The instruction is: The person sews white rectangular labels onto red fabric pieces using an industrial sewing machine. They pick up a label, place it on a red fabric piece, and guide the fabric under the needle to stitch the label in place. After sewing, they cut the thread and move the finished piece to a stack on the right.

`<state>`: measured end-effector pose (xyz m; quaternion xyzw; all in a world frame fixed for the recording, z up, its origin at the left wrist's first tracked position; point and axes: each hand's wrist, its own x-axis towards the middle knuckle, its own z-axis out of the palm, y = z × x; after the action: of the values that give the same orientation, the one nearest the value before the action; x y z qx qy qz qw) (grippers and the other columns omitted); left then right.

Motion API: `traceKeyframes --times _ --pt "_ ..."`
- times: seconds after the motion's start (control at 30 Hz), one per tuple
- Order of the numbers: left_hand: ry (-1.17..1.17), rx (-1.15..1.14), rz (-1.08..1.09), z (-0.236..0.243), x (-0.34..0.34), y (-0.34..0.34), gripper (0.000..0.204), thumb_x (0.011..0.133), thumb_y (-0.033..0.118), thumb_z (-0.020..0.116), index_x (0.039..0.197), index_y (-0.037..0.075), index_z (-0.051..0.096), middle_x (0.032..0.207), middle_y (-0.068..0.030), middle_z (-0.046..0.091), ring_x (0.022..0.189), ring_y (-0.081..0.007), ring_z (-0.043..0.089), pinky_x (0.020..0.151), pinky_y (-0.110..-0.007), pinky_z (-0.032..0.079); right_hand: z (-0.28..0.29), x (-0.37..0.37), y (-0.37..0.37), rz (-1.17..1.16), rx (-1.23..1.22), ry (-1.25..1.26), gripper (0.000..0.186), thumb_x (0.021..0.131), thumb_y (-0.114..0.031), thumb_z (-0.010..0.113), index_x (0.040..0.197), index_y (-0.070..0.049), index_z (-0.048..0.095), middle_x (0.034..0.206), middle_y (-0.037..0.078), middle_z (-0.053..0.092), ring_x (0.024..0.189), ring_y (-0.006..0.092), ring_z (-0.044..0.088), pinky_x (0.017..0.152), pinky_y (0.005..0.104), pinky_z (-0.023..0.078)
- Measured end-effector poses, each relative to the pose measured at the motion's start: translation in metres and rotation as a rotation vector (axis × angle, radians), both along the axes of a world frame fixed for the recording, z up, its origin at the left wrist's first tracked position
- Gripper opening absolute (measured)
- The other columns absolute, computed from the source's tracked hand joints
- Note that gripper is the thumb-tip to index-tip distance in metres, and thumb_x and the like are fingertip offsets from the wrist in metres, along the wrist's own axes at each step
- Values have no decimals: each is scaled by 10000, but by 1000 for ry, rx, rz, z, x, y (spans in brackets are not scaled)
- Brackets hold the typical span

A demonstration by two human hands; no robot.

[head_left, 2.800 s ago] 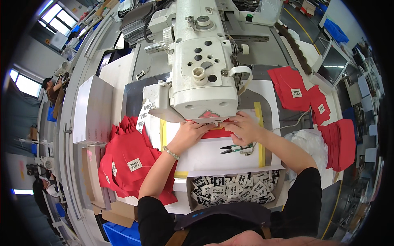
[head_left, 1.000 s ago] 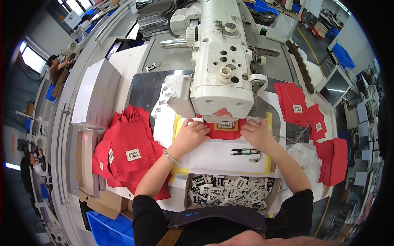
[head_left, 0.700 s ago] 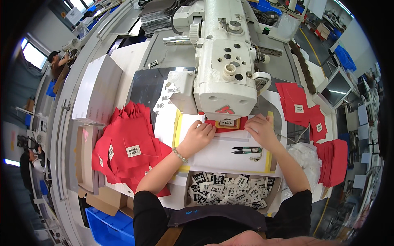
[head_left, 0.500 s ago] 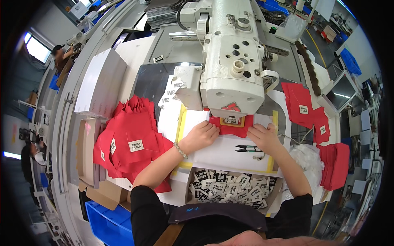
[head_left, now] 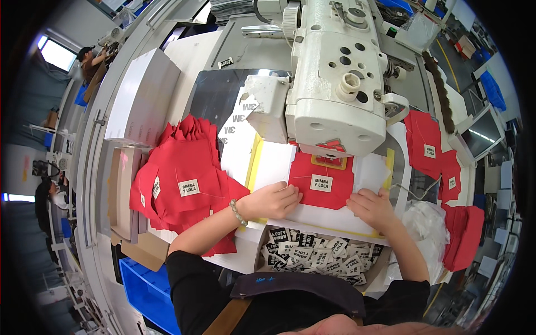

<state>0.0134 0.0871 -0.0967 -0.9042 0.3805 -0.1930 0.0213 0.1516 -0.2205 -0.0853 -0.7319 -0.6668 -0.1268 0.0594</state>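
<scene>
Far left of the left hand: a window (head_left: 57, 54); a co-worker (head_left: 89, 65) farther off, a second person (head_left: 54, 195) nearer. Under both hands, a white work surface (head_left: 272, 162) with yellow tape (head_left: 255, 166) along its sides. Right, beyond the right hand: grey floor with a yellow line (head_left: 446, 62).

Left of the left hand: white block-shaped box (head_left: 142, 99), narrow open carton (head_left: 116, 173), blue bin (head_left: 146, 290) lower down, then a heap of red fabric (head_left: 181, 159), some pieces bearing pale labels. Beyond and between the hands, a white sewing machine (head_left: 335, 120), its head overhanging the surface. Nearer the body than the hands, a box (head_left: 382, 265) full of loose labels (head_left: 321, 258). Right of the right hand: clear plastic bag (head_left: 422, 226), labelled red pieces (head_left: 421, 137) beyond, stacked red pieces (head_left: 462, 237), screen (head_left: 484, 137).

Red piece with pale label (head_left: 321, 195) lies flat between the hands, far edge at a yellow frame (head_left: 329, 163) beneath the machine head. Left hand (head_left: 275, 201): fingers bent, close together, tips touching its left edge. Right hand (head_left: 370, 209): fingers curled at its near right corner. Pinch or press: cannot tell for either.
</scene>
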Motion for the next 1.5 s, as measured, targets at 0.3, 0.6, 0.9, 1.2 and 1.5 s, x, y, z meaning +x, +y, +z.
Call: traceKeyframes --times 0.3,0.6,0.9,1.2,1.5 --pt "-9 -47 -27 0 4 7 305 756 100 613 1044 11 661 1034 -68 644 956 -151 588 759 -268 474 0 3 -6 -60 -15 299 307 687 -267 766 897 -110 606 967 11 594 885 178 566 791 356 391" --pt "43 -88 24 -7 -2 7 310 782 78 619 1087 59 668 1094 -53 650 1003 -157 594 780 -285 496 24 -5 -17 -249 -206 243 219 640 -51 632 835 -51 533 840 72 544 781 261 553 791 383 409" --pt "381 -636 233 -1 -3 4 206 754 -10 643 946 48 691 1046 -64 687 908 -184 656 753 -292 531 37 -5 -20 -568 -28 553 320 774 -95 627 1073 -28 535 749 126 584 640 318 547 705 388 389" --pt "385 -840 201 13 -45 18 205 723 -3 662 921 37 693 943 -84 714 780 -226 687 677 -318 556 46 -4 34 -362 35 152 551 808 -215 702 1338 -153 563 697 17 480 510 166 480 529 308 368" --pt "280 -598 250 39 -89 14 249 713 71 636 955 37 683 981 -68 707 723 -195 661 628 -312 541 30 -12 85 -158 43 -92 442 737 -149 663 1177 -109 665 748 -4 508 490 118 489 530 268 418"
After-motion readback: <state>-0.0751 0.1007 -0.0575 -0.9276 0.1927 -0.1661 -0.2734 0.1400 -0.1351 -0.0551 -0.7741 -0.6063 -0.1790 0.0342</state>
